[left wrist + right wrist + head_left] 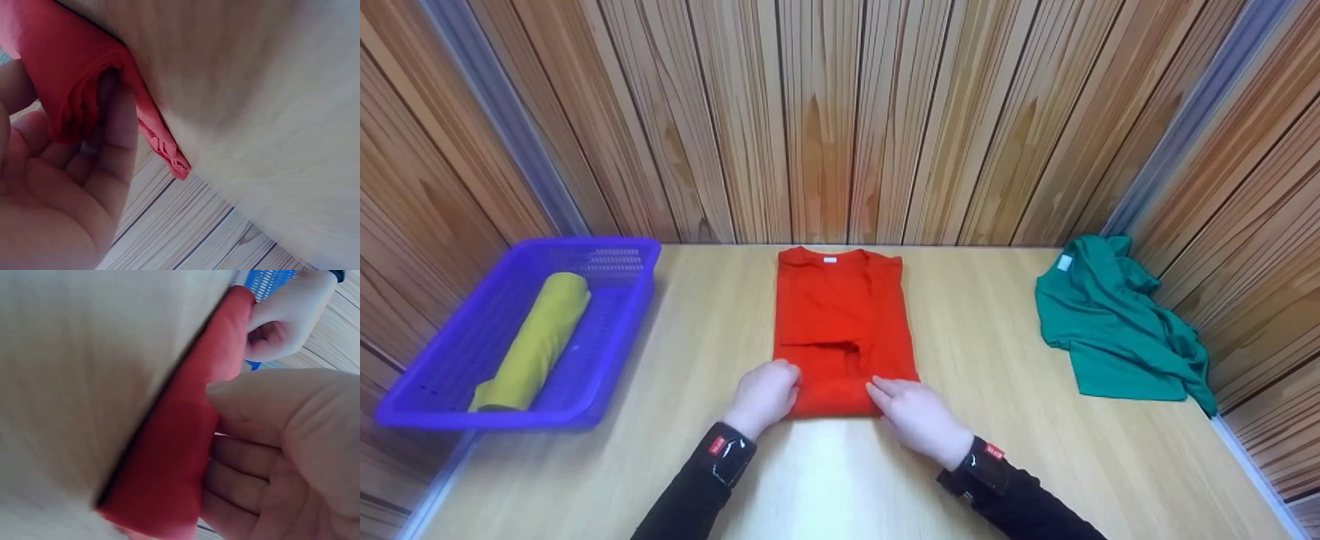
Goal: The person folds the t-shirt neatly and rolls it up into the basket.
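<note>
A red T-shirt [829, 307] lies folded into a narrow strip on the table, collar and white tag at the far end. Its near end is turned up into a thick roll [169, 444]. At the left end of this roll, my left hand [765, 394] curls its fingers round the layered cloth; the left wrist view shows the folds between thumb and fingers [121, 126]. My right hand [921, 420] holds the roll near its right end, thumb against the near side and fingers over the cloth.
To the left stands a purple plastic basket [619, 360] with a rolled yellow cloth [536, 337] in it. A crumpled green garment [1117, 322] with a white tag lies at the right. Wood-panelled walls [825, 120] bound the table [982, 322] at back and sides.
</note>
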{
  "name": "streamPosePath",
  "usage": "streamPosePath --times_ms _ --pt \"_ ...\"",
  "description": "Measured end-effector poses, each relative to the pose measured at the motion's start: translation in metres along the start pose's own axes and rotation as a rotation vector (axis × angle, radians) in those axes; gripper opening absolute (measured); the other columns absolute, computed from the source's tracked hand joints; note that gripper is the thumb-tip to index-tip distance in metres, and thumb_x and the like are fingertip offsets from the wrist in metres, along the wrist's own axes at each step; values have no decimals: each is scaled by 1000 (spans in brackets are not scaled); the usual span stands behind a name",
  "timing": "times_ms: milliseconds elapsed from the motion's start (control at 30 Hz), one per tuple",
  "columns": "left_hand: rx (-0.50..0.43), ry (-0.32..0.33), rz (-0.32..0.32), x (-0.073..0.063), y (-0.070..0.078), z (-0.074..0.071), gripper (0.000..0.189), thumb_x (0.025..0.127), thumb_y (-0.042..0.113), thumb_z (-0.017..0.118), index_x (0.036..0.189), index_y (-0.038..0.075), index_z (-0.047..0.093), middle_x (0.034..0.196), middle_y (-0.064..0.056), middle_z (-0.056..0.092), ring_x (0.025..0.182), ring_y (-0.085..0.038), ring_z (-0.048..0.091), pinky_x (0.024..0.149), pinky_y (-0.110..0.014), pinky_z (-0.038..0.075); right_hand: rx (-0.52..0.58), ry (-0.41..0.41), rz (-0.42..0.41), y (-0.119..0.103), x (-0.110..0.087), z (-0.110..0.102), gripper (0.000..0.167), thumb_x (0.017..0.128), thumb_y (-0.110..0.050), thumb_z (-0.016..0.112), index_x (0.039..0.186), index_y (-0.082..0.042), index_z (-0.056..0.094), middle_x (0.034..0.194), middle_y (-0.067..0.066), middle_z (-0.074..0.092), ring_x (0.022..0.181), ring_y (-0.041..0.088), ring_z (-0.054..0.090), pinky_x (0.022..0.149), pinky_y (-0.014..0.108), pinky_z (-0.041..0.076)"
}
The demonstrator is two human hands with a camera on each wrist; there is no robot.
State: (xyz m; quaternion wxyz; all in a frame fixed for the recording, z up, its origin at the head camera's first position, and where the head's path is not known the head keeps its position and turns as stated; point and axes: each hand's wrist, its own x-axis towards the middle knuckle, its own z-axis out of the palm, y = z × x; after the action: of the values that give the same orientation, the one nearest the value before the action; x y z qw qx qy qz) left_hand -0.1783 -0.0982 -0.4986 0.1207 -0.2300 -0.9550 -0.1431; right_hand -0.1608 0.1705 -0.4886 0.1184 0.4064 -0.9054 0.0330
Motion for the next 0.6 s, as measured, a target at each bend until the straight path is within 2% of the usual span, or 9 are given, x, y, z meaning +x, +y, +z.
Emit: streamPosePath --times_ms 167,267,333,433,600 --pt "92 176 134 -4 1 -1 13 76 -2 72 72 8 65 70 -6 59 67 -24 60 55 -36 48 -9 5 -8 2 -2 5 42 83 -3 74 123 5 65 119 21 67 106 32 67 90 43 53" --pt "153 239 198 -10 5 -4 13 74 -5 71 73 7 66 70 -5 61 66 -22 60 55 -35 48 0 -1 -4 4 -1 5 43 82 -4 75 124 4 65 120 20 67 107 31 66 90 43 53" --pt "188 242 216 -16 8 -5 11 74 -3 72 75 7 67 71 -4 63 67 -21 61 56 -34 48 16 -12 3 5 -1 5 44 82 -4 75 125 3 65 121 19 67 108 32 66 92 43 52" --pt "239 211 213 -23 13 -5 13 75 5 79 85 6 70 76 -5 67 70 -21 63 59 -33 51 49 -25 14 6 0 4 46 81 -4 77 125 3 65 121 19 66 109 32 65 92 44 52" --pt "355 174 206 -29 18 -1 21 75 4 79 95 5 74 73 -5 65 62 -20 62 52 -32 49 93 -22 35 7 3 4 45 81 -5 78 124 1 66 114 17 67 104 32 64 88 43 53"
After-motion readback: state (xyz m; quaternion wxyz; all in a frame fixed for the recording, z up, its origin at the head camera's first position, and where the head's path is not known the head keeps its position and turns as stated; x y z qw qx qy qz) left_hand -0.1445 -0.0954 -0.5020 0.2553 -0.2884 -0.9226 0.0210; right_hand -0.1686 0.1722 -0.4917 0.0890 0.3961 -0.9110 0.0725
